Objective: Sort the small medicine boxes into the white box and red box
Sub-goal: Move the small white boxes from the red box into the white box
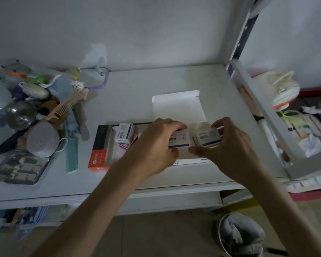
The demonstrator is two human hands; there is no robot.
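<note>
My left hand grips a small white and blue medicine box over the open white box, whose lid stands up at the back. My right hand holds a second small medicine box right beside the first, also above the white box. To the left lies the red box, open, with another small medicine box standing inside it and a flatter one beneath. My hands hide most of the white box's inside.
A pile of toiletries sits at the left: a pink comb, a teal comb, a grooming kit case and a face mask roll. A metal bed frame borders the right. A bin stands below.
</note>
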